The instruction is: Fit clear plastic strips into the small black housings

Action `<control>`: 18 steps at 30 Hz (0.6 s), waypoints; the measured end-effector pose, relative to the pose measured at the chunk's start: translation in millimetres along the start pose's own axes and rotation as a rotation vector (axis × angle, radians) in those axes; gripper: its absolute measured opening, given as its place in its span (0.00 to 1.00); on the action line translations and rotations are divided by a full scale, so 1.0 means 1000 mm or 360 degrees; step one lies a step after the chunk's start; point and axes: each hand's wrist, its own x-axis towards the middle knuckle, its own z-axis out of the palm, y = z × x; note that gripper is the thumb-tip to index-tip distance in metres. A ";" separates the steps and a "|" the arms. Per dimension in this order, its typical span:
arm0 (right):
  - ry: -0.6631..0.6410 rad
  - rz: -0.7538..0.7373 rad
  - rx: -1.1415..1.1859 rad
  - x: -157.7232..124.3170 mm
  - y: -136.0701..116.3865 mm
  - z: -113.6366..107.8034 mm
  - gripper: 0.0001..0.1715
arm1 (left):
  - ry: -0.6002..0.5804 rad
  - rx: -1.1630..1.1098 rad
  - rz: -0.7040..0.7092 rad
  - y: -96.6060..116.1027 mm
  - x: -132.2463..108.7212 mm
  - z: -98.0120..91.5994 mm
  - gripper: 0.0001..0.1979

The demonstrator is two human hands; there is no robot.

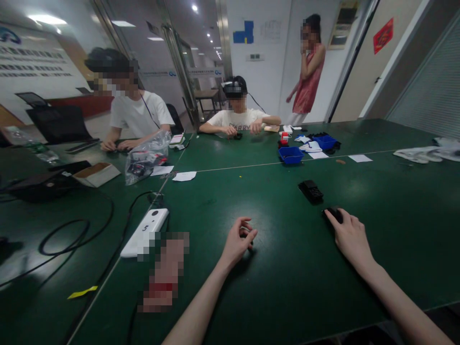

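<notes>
The person's left hand (239,239) rests on the green bench (280,268) near the middle of the view, its fingers curled in and pinched around a small dark part (247,235) that is mostly hidden by the fingertips. The right hand (350,235) lies further right on the bench, palm down, with its fingers closed over the near end of a small black piece (332,212); only the far tip of that piece shows. Just beyond the right hand, apart from it, sits a flat black block (311,190) with a ribbed or gridded top.

To the left of the left hand lies a white power strip (145,230) with a black cable (75,235) looping away across the bench. Near the left front edge lies a strip of yellow tape (82,292).

Further back, past a thin white line across the bench, stand two blue trays (290,155), some white paper slips (184,176) and a clear plastic bag (147,158) holding dark and red parts. An open cardboard box (96,173) sits left of the bag.

Two other people in white shirts sit at the far side of the bench, both with their hands on the surface. A third person in a red dress stands by the back wall.
</notes>
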 end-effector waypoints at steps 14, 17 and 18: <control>0.0073 0.0074 -0.0049 0.048 -0.012 -0.020 0.27 | -0.0018 0.0015 0.0002 0.002 -0.002 0.000 0.18; 0.0044 0.0123 0.0018 0.076 -0.014 -0.020 0.28 | -0.0017 0.0015 0.0012 0.001 -0.001 0.000 0.18; 0.0009 0.0140 0.0044 0.085 -0.015 -0.019 0.29 | -0.0018 0.0014 0.0011 0.001 -0.001 0.000 0.18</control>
